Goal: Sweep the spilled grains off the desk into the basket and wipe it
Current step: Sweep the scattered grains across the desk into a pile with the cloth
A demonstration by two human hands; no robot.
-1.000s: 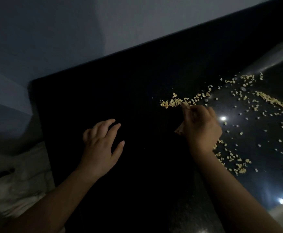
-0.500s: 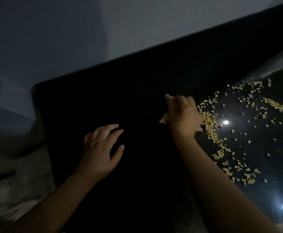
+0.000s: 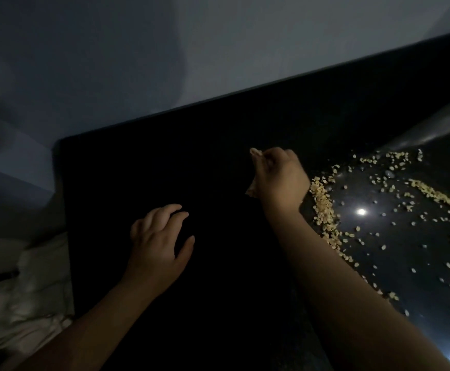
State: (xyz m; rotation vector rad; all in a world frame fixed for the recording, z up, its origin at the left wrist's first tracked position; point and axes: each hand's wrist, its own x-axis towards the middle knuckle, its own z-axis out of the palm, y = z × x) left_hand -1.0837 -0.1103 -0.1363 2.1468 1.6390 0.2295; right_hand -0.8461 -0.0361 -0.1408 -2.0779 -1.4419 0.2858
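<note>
From the head view, the only one there is, the right hand is curled into a fist around a pale scrap. Bits of the scrap poke out above and below the fingers, and the light is too dim to tell whether it is cloth or paper. The left hand holds nothing; it lies on the dark surface with its fingers loosely spread and slightly bent. The grains show only on the right part of the surface. A dense ridge of them sits just beside the right wrist, a second thinner line lies further right, and many single grains are scattered between and below these around a bright reflection. The basket is not in view, so I cannot tell where the grains are meant to drop. A pale crumpled fabric lies off the surface's left edge, and a grey wall stands behind. As a judgement, the sweeping is at an early to middle stage: some grains are gathered into ridges, but none can be seen to have left the surface. The loose scatter on the right has yet to be collected, and the wiping has yet to be done.
</note>
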